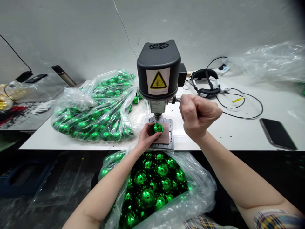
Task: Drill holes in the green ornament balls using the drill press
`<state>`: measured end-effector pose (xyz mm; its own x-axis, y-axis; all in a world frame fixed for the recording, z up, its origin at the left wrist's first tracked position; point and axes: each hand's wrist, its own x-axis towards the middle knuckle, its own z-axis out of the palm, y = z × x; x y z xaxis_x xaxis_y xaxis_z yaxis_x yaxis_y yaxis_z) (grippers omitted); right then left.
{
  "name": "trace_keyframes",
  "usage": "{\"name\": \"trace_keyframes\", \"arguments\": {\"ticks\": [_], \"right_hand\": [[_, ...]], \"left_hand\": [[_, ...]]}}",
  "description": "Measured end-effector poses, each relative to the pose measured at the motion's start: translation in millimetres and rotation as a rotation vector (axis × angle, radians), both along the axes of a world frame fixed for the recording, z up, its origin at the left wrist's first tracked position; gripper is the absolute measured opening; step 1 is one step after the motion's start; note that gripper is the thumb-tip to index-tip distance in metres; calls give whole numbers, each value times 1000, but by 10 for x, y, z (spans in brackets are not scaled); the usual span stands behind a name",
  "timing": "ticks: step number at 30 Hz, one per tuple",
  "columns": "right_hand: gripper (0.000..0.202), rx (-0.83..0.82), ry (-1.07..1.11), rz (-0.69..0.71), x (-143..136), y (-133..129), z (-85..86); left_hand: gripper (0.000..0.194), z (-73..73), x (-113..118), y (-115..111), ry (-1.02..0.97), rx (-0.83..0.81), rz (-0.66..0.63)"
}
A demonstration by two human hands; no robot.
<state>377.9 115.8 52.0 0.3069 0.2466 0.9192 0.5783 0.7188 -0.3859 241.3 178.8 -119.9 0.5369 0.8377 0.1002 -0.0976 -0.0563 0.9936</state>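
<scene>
A small bench drill press point(159, 66) with a black motor cover and a yellow warning label stands on the white table. Under its bit, on a brown pad point(164, 139), a shiny green ball point(158, 128) is gripped between the thumb and fingers of my left hand point(145, 138). The bit's tip meets the top of the ball; how deep it sits I cannot tell. My right hand point(197, 116) is closed in a fist around the drill press's feed lever point(176, 99), right of the motor. An open plastic bag of green balls point(152, 187) lies below the table edge, before me.
Left of the drill lies another clear bag of green balls point(95, 111). To the right are a black head strap device point(206, 83), looping cables point(252, 116) and a smartphone point(277, 133). Crumpled plastic film point(278, 63) fills the back right. A white glove point(43, 107) lies far left.
</scene>
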Motion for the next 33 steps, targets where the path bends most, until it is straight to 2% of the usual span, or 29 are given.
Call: {"name": "trace_keyframes", "arguments": {"ticks": [6, 11, 13, 16, 18, 20, 22, 24, 25, 26, 27, 29, 31, 33], "right_hand": [[45, 129, -159, 64, 73, 15, -204], [45, 161, -245, 92, 122, 1, -332], [45, 148, -269, 97, 110, -1, -334], [47, 123, -105, 21, 62, 56, -178], [47, 52, 86, -49, 41, 145, 35], [47, -73, 232, -42, 55, 256, 276], [46, -165, 329, 26, 102, 366, 472], [46, -210, 394, 85, 162, 455, 580], [47, -223, 410, 93, 188, 487, 602], [48, -226, 414, 89, 208, 511, 609], [50, -225, 406, 78, 222, 526, 604], [51, -207, 385, 64, 230, 539, 583], [51, -162, 392, 86, 222, 537, 566], [50, -139, 412, 108, 211, 529, 559]], "left_hand": [[52, -16, -1, -2, -6, 3, 9], [54, -9, -16, -8, -19, -13, 7], [54, -5, -16, -14, -25, -28, 7], [54, -8, 3, -15, -38, -51, 5], [55, -3, 14, 0, -48, -73, 16], [56, 37, -9, 21, -47, -85, 65], [58, 146, -94, 22, -7, -72, 158], [57, 337, -252, -40, 98, -26, 236], [54, 456, -351, -110, 171, 10, 231], [50, 581, -455, -210, 252, 53, 180], [47, 703, -559, -344, 335, 101, 72], [45, 895, -733, -694, 493, 198, -205], [49, 979, -838, -1078, 619, 355, -479], [52, 968, -864, -1355, 672, 535, -690]]}}
